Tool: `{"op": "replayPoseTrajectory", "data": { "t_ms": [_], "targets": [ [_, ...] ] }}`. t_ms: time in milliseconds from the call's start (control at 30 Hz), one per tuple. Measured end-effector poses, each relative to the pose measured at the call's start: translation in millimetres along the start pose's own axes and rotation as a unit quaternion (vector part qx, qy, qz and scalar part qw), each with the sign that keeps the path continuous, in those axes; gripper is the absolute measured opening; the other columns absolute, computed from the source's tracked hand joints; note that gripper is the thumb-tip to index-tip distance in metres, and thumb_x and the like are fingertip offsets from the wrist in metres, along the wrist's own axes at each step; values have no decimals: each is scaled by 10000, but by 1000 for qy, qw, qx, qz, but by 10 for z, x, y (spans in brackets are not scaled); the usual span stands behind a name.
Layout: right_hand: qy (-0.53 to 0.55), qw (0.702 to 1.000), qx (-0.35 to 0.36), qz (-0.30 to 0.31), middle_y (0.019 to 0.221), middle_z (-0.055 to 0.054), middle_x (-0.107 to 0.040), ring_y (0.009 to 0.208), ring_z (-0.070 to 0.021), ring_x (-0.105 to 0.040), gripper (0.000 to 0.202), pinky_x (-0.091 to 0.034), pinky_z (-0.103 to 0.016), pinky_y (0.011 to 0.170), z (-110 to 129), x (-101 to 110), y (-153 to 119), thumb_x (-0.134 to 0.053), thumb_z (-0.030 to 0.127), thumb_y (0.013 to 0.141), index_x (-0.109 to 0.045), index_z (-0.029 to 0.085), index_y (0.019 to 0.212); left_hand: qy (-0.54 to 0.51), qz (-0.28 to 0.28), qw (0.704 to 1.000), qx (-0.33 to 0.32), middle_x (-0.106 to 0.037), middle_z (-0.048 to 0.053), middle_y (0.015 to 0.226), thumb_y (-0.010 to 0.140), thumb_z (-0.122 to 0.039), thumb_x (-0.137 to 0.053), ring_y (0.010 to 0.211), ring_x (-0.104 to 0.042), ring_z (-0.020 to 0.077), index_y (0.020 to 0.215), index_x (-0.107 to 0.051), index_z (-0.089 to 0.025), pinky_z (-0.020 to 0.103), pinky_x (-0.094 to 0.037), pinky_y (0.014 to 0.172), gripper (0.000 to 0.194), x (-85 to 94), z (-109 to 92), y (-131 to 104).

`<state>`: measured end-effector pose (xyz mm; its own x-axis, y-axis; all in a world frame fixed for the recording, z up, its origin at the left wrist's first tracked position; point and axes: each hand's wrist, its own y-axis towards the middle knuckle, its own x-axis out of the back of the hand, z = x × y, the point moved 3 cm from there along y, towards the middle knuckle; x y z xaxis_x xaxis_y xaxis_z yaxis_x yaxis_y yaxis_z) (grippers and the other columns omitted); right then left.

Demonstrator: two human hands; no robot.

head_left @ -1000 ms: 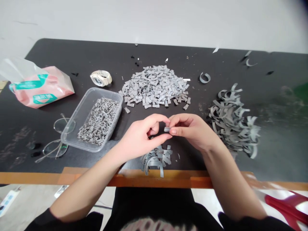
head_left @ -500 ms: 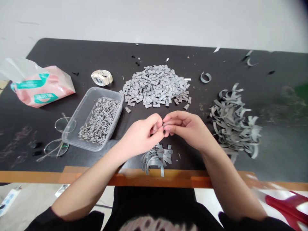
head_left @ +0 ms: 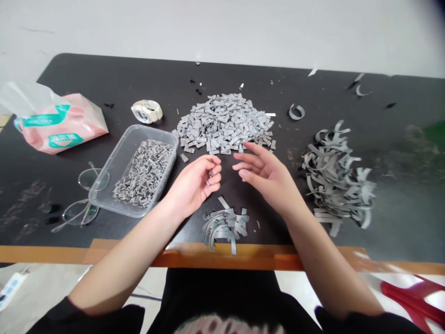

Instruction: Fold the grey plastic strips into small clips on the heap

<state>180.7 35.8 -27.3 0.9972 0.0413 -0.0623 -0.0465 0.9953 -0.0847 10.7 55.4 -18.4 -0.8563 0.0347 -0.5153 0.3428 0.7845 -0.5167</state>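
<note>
My left hand [head_left: 198,183] is curled, palm turned inward, with small grey pieces [head_left: 210,175] showing between its fingers. Apart from it, my right hand [head_left: 260,171] is open, fingers spread and nothing visible in them. Just beyond both hands lies a heap of short flat grey pieces [head_left: 224,121]. Below them, close to the table's front edge, is a small pile of curved grey strips [head_left: 222,227]. A clear plastic tub [head_left: 100,192] left of my left hand holds many tiny grey clip-like parts [head_left: 146,174].
A larger pile of curled grey strips [head_left: 339,178] sits on the right. Eyeglasses [head_left: 81,211], a white watch [head_left: 146,112] and a tissue pack [head_left: 62,123] lie on the left. One curled strip [head_left: 296,112] and scraps are scattered farther back.
My hands were together, pinching something small; they have now moved apart. The right hand has opened. A grey strip now lies on top of the small front pile.
</note>
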Motion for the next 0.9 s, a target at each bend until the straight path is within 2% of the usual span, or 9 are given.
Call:
{"op": "replayPoseTrajectory", "data": {
  "t_ms": [100,200,300,367,433,500,567,733,900],
  "targets": [
    [-133,987,36,79,1161,-73,-747,989,-201,-708,337,-555,-369,877,-4,-88,-46,-683,185,871,-675,231,1204,-58,-21,998,-6,-515,-18,709,763,37,-489,556,-499,53,844,-607,-110,150,-441,514,206,15,21,24],
    [-326,926,74,176,1043,-92,-742,961,-235,-668,122,-528,-409,892,-54,-217,-112,-714,146,863,-745,183,975,-82,-48,995,-37,-558,-10,713,808,84,-499,592,-566,53,875,-637,-95,133,-486,551,236,42,37,37],
    [-417,876,123,210,957,-101,-701,948,-258,-619,42,-500,-434,894,-107,-334,-158,-738,118,845,-721,156,852,-99,-66,992,-30,-662,41,789,882,71,-495,679,-657,68,940,-670,-73,124,-537,622,234,52,47,51],
    [-396,889,113,201,857,-69,-676,853,-222,-608,114,-501,-388,825,-113,-368,-166,-698,97,861,-670,164,772,-102,-74,992,-17,-713,83,852,918,59,-470,742,-701,87,960,-678,-61,133,-563,673,243,43,51,56],
    [-301,938,61,160,790,-27,-670,759,-177,-615,140,-502,-328,749,-87,-344,-159,-670,117,876,-621,181,762,-107,-75,991,-11,-732,105,886,957,19,-455,791,-724,108,956,-680,-53,158,-584,725,236,26,58,56],
    [-173,980,10,99,796,-4,-698,727,-154,-653,91,-514,-291,716,-42,-281,-155,-650,170,898,-603,197,825,-117,-58,991,0,-728,107,880,996,-44,-440,805,-726,124,942,-681,-52,191,-597,768,248,0,77,53],
    [-93,994,2,57,807,6,-716,710,-144,-677,10,-525,-277,705,13,-224,-156,-613,204,926,-616,206,917,-125,-28,992,17,-720,107,861,1017,-96,-418,797,-720,137,932,-687,-53,227,-604,795,286,-26,104,46],
    [-237,966,95,46,948,-34,-762,855,-162,-707,248,-524,-293,811,97,-208,-142,-480,159,989,-720,213,1017,-133,9,990,35,-716,108,865,1003,-112,-428,808,-707,154,937,-716,-43,276,-602,844,304,-54,138,25],
    [-350,932,57,79,1031,-36,-805,854,-204,-728,245,-520,-320,769,3,-248,-111,-591,161,934,-774,253,1067,-101,10,993,63,-726,122,924,1000,-120,-438,825,-697,156,952,-729,-49,254,-575,788,304,-55,184,23]
  ]
}}
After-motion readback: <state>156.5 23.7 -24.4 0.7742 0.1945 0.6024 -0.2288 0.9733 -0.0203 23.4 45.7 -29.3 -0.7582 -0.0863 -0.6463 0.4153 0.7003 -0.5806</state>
